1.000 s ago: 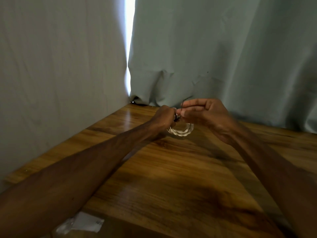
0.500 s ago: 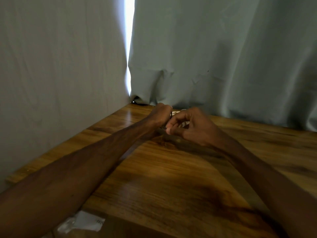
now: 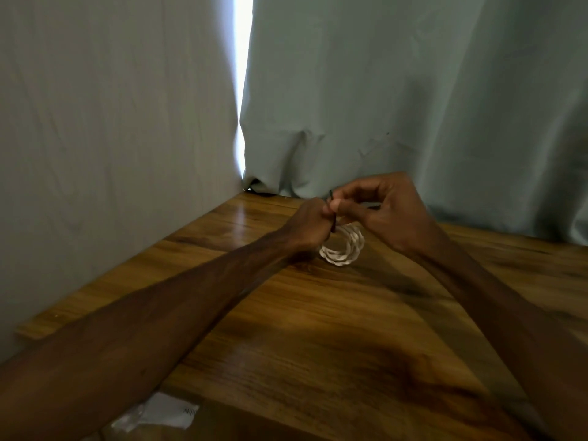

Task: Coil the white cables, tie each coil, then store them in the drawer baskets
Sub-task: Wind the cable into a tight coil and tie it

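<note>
Right now I see the white cable coil (image 3: 343,250) just below and between both hands, over the wooden table (image 3: 318,329); whether it touches the wood I cannot tell. Its ring faces up towards me, tilted, with its upper left edge tucked behind the left hand (image 3: 308,225). A dark tie (image 3: 332,221) stands nearly upright there, pinched by the curled left fingers and by the right hand (image 3: 393,211).

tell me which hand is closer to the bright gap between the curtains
Left. The left hand lies below and just right of the curtain gap, holding the white cable coil; the right hand is farther right, pinching the dark tie.
</note>
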Demonstrator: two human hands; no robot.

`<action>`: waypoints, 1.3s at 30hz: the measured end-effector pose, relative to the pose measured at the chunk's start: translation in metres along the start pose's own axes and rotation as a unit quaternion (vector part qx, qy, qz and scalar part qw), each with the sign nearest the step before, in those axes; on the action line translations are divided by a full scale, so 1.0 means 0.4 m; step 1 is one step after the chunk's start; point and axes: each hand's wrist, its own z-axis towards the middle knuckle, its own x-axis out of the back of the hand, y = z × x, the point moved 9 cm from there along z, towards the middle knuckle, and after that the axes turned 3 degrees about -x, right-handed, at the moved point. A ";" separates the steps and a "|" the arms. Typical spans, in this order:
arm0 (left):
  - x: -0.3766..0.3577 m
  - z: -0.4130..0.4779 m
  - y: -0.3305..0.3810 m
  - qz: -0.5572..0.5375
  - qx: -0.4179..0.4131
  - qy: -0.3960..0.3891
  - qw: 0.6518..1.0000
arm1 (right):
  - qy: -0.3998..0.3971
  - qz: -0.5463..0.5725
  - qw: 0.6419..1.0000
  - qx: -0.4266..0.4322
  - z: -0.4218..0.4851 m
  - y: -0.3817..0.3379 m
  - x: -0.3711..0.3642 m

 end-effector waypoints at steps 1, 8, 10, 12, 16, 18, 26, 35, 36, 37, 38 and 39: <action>0.005 -0.044 0.066 0.012 -0.016 -0.004 1.000 | 0.021 -0.002 1.000 -0.001 0.003 0.006 0.021; -0.029 -0.094 0.157 0.054 -0.095 -0.019 0.994 | 0.092 -0.063 0.992 -0.055 -0.003 0.090 0.076; -0.032 -0.107 0.181 0.066 -0.121 -0.008 0.990 | 0.103 -0.061 0.989 -0.085 -0.011 0.114 0.078; -0.027 -0.113 0.192 0.088 -0.133 0.014 0.987 | 0.109 -0.044 0.987 -0.105 -0.017 0.127 0.077; -0.010 -0.122 0.216 0.088 -0.140 0.062 0.984 | 0.130 -0.016 0.979 -0.158 -0.027 0.152 0.081; -0.009 -0.122 0.224 0.087 -0.137 0.078 0.984 | 0.124 -0.008 0.971 -0.206 -0.037 0.177 0.081; -0.013 -0.140 0.245 0.077 -0.131 0.152 0.977 | 0.117 0.161 0.885 -0.421 -0.082 0.261 0.076; -0.039 -0.148 0.266 0.063 -0.179 0.140 0.972 | -0.022 0.225 0.839 -0.494 -0.113 0.275 0.009; -0.043 -0.147 0.266 0.063 -0.182 0.131 0.973 | -0.028 0.229 0.837 -0.496 -0.116 0.272 0.007; -0.046 -0.148 0.266 0.064 -0.182 0.123 0.973 | -0.033 0.230 0.835 -0.499 -0.121 0.268 0.006; -0.047 -0.147 0.265 0.065 -0.181 0.120 0.974 | -0.037 0.228 0.835 -0.499 -0.124 0.266 0.005; -0.047 -0.147 0.265 0.063 -0.181 0.119 0.974 | -0.039 0.228 0.836 -0.497 -0.126 0.264 0.003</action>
